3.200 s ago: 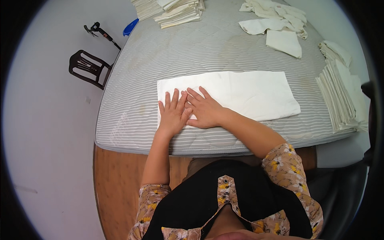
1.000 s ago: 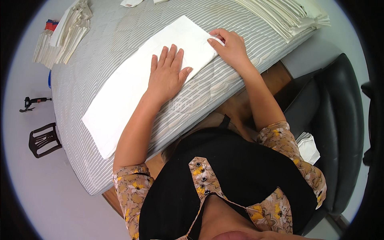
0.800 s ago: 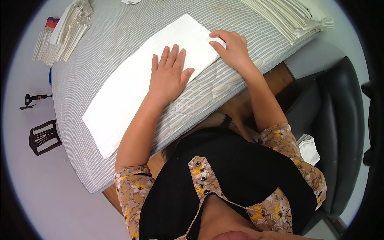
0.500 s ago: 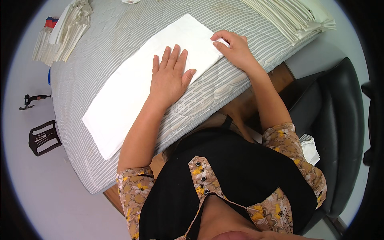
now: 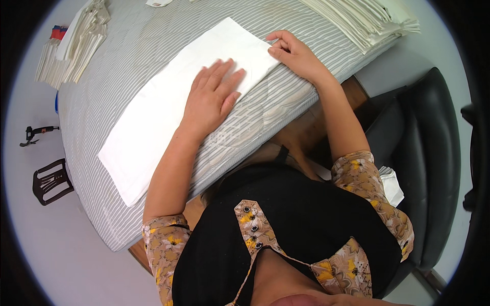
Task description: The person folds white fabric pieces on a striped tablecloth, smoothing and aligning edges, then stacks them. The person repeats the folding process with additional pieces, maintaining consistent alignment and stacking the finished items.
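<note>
A long white folded cloth [image 5: 148, 122] lies flat and slantwise over a striped mattress [image 5: 245, 130]. My left hand [image 5: 209, 99] rests palm down near its middle, fingers stretched and slightly blurred at the tips. At the cloth's right end, my right hand [image 5: 296, 56] has thumb and bent fingers around the edge by the corner. Part of that grip is hidden behind the thumb and curled fingers.
Stacks of folded white cloths lie at the mattress's far left [image 5: 76, 48] and far right [image 5: 357, 23]. A black padded seat [image 5: 429, 168] stands to my right, with a small white bundle [image 5: 391, 186] on it. A dark chair [image 5: 52, 182] is beyond the left edge.
My left hand has shifted slightly on the cloth and its fingertips now blur. The right hand stays at the cloth's edge. The whole view has moved a little.
</note>
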The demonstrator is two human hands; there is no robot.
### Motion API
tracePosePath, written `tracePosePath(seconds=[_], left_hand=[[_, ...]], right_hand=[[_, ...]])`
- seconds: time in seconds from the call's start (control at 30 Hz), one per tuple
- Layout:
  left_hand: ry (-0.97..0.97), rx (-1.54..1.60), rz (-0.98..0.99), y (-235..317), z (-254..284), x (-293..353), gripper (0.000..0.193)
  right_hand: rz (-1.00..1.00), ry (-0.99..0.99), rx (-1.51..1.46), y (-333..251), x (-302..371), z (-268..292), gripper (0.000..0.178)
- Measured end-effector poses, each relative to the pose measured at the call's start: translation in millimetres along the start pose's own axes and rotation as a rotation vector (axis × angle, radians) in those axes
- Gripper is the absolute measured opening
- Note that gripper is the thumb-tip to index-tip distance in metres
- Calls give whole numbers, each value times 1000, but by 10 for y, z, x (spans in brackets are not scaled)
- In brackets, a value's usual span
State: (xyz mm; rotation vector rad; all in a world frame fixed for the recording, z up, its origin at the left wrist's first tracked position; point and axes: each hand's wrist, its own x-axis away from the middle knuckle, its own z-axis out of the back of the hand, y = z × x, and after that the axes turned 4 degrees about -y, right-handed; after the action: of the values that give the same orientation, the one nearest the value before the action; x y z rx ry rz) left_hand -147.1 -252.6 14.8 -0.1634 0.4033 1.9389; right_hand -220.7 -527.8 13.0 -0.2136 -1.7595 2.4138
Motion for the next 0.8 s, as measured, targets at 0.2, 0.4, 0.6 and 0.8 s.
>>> tracePosePath(seconds=[0.2,0.4,0.6,0.8], left_hand=[[19,140,-164,77,106,-112,33],[-29,115,-127,204,122,-256,12],[-121,152,-28,219,56,-313,14],[-238,107,34,219,72,-337,17]], right_hand=[[290,184,499,85,140,91,24],[268,145,371,68,141,69,24],[381,238,472,99,108,26,25],[322,220,322,104,104,4,26]])
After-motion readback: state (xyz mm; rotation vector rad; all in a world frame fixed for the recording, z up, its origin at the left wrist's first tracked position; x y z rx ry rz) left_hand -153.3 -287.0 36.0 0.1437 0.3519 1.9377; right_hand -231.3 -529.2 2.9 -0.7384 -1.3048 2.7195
